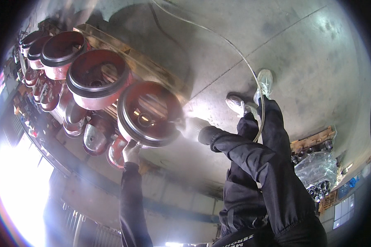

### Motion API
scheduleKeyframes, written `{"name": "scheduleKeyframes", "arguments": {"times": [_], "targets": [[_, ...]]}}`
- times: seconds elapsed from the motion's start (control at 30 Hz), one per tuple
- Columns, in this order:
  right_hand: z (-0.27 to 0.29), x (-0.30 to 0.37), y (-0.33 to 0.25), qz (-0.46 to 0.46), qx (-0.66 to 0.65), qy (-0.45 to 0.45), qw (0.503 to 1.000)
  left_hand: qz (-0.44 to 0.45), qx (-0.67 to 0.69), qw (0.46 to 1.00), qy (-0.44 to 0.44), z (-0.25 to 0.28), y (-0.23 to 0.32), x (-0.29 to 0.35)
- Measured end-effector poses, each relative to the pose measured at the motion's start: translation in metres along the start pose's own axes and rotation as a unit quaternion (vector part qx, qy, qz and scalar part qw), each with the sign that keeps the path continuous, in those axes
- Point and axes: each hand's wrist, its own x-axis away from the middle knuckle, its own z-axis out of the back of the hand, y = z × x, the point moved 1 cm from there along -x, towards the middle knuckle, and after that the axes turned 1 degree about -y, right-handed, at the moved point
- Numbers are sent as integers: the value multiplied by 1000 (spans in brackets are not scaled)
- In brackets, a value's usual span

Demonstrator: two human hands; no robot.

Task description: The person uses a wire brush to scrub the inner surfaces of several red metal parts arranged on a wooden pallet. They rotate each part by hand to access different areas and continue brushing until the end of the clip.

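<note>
While touching the endmost drum (152,92) beside the pallet (115,46) with the left hand (131,152), apparently works at the rim (127,128) with the blurred right hand (195,128), with both grips too unclear to tell, and likely needs even passes farther around next.

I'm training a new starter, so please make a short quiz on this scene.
1. True or false: the left hand is bare.
2. What curves across the floor beside the shoes?
A) a ladder
B) a hose
C) a broom
3. Fill in: the red fitting between the two hands has a thick ____ rim.

Key: 1. False, it wears a pale glove. 2. B. 3. Black.
</note>
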Motion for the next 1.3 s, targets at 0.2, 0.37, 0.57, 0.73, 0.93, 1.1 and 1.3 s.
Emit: {"name": "scheduleKeyframes", "arguments": {"times": [0.2,0.37,0.57,0.73,0.93,1.1,1.3], "targets": [[34,15,-42,-42,38,-27,998,-11,-87,996,-13,4,1,1],[37,9,-60,-97,66,-109,987,-28,-102,994,-14,9,-3,-3],[33,10,-56,-55,70,-77,993,-8,-65,998,17,0,1,-2],[34,7,-53,-44,45,-86,994,-26,-110,993,22,-4,8,1],[22,4,-46,-32,43,-30,998,-6,-82,997,10,-1,7,4],[22,-5,-49,-57,55,-9,997,-39,-91,995,1,1,2,-1],[24,-10,-60,-53,91,-39,994,-28,-69,997,17,2,-4,-5]]}}
